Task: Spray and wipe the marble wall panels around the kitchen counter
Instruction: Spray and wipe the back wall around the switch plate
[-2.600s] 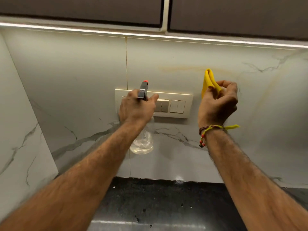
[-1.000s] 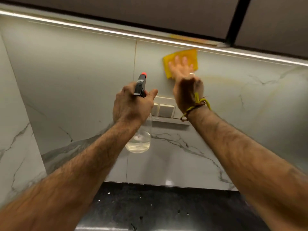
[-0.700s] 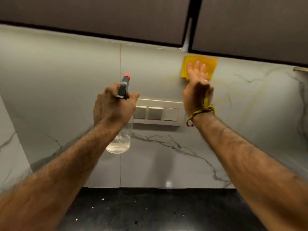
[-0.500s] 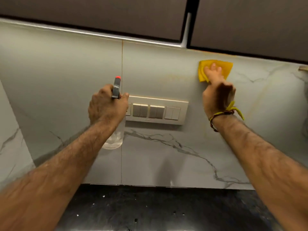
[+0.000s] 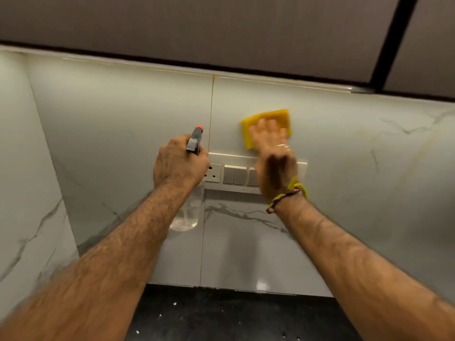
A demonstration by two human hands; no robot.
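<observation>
Landmark for all positions: the switch plate (image 5: 256,172) set in the back wall.

Nearest, below the switch plate, a dark speckled counter (image 5: 221,316) meets the foot of the wall.

Left hand (image 5: 179,163): closed around the neck of a spray bottle (image 5: 188,212), level with the left end of the switch plate and covering it. The grey trigger head with its red nozzle tip stands above the knuckles; the clear body hangs below the hand, in front of the wall. Contents: clear liquid appears to lie at the bottom, but the level cannot be told. Judged light, rigid and smooth; the neck under the trigger is the sound place to hold it, as now.

Right hand (image 5: 273,156): blurred, fingers spread flat, pressing a yellow cloth (image 5: 267,119) against the marble wall panel (image 5: 344,168) just above the switch plate. It is not gripped, only pinned under the palm and fingers. The cloth is judged soft, light and limp; flat pressure suits it, though it may creep on so glossy a face.

The marble is polished, hard and probably slick when wet. A vertical joint runs down near the switch plate's left end. A side panel (image 5: 24,193) adjoins far to the left. Dark cabinets (image 5: 221,28) hang above.
</observation>
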